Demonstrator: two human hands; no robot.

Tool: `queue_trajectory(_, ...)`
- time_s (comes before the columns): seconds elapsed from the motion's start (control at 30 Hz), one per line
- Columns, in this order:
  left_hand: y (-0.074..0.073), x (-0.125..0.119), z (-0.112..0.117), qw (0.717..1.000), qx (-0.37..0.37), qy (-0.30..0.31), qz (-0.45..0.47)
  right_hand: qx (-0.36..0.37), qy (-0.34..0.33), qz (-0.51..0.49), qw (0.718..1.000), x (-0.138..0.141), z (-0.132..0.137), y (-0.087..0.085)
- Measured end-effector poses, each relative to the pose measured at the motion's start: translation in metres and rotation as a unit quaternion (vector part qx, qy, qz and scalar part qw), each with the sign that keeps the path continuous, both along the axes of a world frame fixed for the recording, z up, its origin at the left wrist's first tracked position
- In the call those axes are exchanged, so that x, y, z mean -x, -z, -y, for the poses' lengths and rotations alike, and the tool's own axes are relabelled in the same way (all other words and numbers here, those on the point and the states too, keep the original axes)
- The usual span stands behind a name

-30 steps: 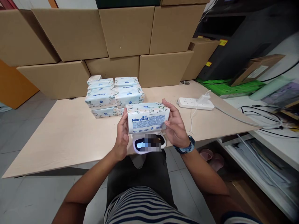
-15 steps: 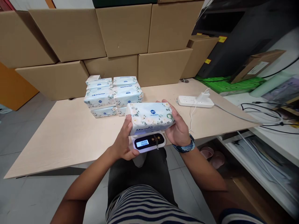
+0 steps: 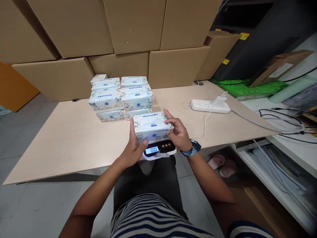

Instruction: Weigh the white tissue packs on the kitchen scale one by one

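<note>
White floral plastic tissue pack (image 3: 151,126) sits gripped between my left hand (image 3: 133,149) and right hand (image 3: 178,134), on the small white digital scale (image 3: 159,149).

White tissue pack (image 3: 151,125) printed with green-and-cream florals, perhaps leaves, on white scale (image 3: 160,152). Behind scale, plain brown cartons (image 3: 133,26). Right of scale, white power strip (image 3: 210,106).

Pale wood counter (image 3: 74,138) on grey tile floor (image 3: 29,211); cardboard boxes (image 3: 133,26) stacked behind; white shelving (image 3: 284,178) at right.
</note>
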State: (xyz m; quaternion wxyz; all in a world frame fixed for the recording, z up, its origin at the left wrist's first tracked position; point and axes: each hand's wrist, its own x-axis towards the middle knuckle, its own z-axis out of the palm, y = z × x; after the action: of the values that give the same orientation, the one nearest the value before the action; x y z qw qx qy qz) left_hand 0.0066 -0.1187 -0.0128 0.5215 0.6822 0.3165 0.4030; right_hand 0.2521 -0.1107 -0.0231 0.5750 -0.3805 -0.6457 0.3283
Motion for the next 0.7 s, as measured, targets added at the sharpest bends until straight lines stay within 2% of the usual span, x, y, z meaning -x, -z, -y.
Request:
queue_trajectory(0.07, 0.009, 0.002, -0.004, 1.000, 0.015, 0.009, 0.011, 0.011, -0.010, -0.004, 1.000, -0.004, 0.000, 0.009)
queue_trajectory(0.2, 0.020, 0.007, -0.009, 0.999, 0.039, -0.018, 0.014, 0.026, -0.031, -0.022, 0.999, -0.013, 0.000, 0.022)
queue_trajectory(0.4, 0.022, 0.010, -0.010, 0.997, 0.007, -0.070, 0.018, 0.021, -0.028, -0.033, 0.999, -0.016, 0.001, 0.025)
queue_trajectory(0.7, 0.023, 0.014, -0.014, 0.992, -0.034, -0.112, 0.038, 0.023, -0.004, -0.081, 0.996, -0.013, 0.000, 0.028)
